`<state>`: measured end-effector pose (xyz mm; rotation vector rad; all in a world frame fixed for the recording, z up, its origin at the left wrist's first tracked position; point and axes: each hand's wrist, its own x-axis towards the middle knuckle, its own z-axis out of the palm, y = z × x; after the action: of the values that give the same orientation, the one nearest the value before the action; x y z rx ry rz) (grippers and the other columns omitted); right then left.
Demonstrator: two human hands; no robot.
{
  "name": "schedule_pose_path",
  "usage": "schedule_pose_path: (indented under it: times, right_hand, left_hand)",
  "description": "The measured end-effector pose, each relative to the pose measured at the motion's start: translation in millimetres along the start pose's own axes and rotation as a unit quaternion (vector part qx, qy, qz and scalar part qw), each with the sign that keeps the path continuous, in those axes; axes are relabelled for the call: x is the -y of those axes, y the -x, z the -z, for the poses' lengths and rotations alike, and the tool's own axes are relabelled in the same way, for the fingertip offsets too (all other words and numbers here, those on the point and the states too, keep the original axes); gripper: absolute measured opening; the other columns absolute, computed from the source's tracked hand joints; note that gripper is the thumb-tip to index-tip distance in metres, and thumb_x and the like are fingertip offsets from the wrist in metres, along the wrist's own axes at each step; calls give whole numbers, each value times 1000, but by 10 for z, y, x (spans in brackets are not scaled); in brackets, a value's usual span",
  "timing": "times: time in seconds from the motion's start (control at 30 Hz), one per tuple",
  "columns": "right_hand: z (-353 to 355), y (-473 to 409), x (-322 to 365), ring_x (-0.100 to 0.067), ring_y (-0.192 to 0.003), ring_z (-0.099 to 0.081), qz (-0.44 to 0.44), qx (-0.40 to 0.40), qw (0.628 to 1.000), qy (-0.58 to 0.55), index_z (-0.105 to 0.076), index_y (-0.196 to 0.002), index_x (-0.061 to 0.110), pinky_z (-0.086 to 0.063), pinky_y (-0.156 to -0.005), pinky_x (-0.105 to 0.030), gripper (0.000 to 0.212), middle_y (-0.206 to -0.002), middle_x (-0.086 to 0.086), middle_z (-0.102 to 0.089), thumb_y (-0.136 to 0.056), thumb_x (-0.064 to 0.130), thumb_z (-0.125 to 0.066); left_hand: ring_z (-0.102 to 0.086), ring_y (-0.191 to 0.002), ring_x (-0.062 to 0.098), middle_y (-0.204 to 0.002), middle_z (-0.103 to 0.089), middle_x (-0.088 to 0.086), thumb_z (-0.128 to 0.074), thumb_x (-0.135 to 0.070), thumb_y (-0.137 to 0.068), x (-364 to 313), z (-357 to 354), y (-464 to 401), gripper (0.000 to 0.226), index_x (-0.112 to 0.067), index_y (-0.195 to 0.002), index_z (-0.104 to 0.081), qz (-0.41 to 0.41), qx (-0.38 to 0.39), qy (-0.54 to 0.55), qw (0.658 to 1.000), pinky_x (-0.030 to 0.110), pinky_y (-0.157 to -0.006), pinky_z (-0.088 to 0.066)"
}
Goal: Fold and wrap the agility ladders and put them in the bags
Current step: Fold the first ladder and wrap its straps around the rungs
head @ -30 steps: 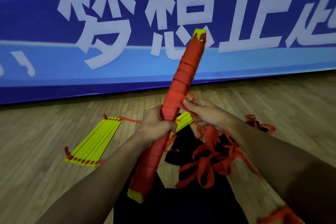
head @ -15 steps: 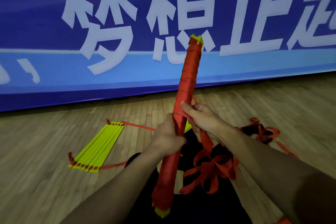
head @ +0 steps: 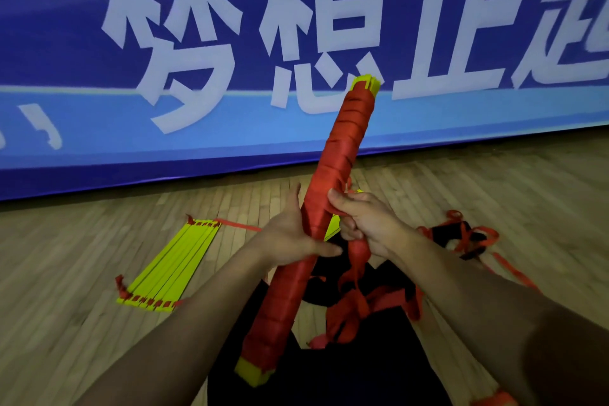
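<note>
- The right hand (head: 369, 224) pinches the loose red strap (head: 357, 254) against the wrapped ladder bundle (head: 329, 194), its lower fingers curled out of sight behind the strap
- The left hand (head: 290, 234) lies against the bundle's left side, fingers spread, thumb across the front; its palm is hidden
- The bundle tilts up to the right, yellow ends showing
- Slack strap piles on dark fabric (head: 329, 379), whose shape is hard to make out
- A second folded yellow ladder (head: 168, 267) lies on the wooden floor (head: 66, 273), left
- The blue banner (head: 197, 43) reads "梦想正", the next character cut off
</note>
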<state>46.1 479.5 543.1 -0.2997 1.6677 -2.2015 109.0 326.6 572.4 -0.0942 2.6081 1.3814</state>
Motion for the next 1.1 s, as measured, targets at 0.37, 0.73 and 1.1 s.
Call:
schedule_pose_path:
  times: [0.37,0.73,1.1]
  right_hand:
    - [-15,31,216,-7,-24,-25,-32,106,994,-4,-46,-74,8,-18,-41,-19,37,-38,0,-35,-83,42,-58]
    - [-136,35,184,-9,-30,-30,15,-56,992,110,-54,-64,15,-23,-34,-19,39,-41,1,-40,-90,41,-68]
    - [-93,95,288,-6,-24,-25,-3,113,994,6,-53,-74,13,-21,-39,-19,25,-38,1,-34,-80,36,-61]
  left_hand:
    - [-47,-42,21,-85,-55,26,-65,10,-53,60,25,121,51,17,-103,-57,16,53,330,942,23,-42,-41]
    - [-66,-81,17,-89,-65,-4,-84,-35,-63,153,-166,15,62,-28,-112,-47,13,-127,-91,988,32,-66,-52]
    - [-52,-41,20,-65,-56,11,-69,-12,-49,-37,161,250,49,-6,-94,-54,50,169,399,900,25,-38,-47]
